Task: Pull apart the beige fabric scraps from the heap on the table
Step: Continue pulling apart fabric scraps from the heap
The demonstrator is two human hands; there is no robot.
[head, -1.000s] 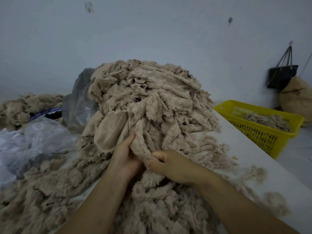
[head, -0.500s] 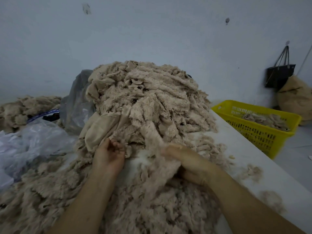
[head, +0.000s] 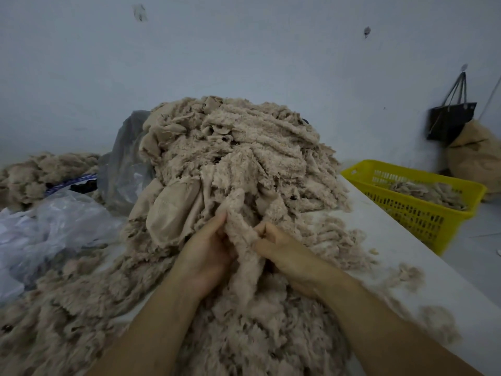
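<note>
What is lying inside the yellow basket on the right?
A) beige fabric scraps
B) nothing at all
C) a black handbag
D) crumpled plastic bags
A: beige fabric scraps lie inside the yellow basket; the black bag hangs on the wall behind it.

Fabric scraps (head: 244, 158), centre to 6 o'clock: plain beige throughout; tabletop (head: 393, 248) beneath: plain white. Basket (head: 412, 218) at 3 o'clock: bright yellow, walls patterned with a regular grid of slots; bag (head: 451, 122) at 2 o'clock: black. Plastic sheeting (head: 54, 229) at 9 o'clock: translucent white to grey; wall (head: 244, 50) at 12 o'clock: pale blue-grey, two dark smudges.
</note>
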